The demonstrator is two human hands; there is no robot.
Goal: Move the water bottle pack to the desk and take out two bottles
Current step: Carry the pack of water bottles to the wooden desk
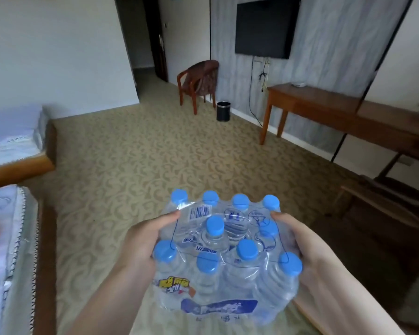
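Note:
A shrink-wrapped water bottle pack point(224, 257) with several blue-capped clear bottles hangs in the air in front of me, low in the middle of the view. My left hand point(143, 240) grips its left side and my right hand point(300, 243) grips its right side, thumbs on the top film. The wooden desk point(324, 102) stands along the right wall, some way ahead and to the right of the pack.
Patterned carpet spreads ahead. Two beds point(12, 134) line the left. A wooden armchair point(198, 81) and a black bin point(223, 111) stand at the far wall under a wall TV point(264, 27). A dark wooden chair point(385, 209) sits at the right, near the desk.

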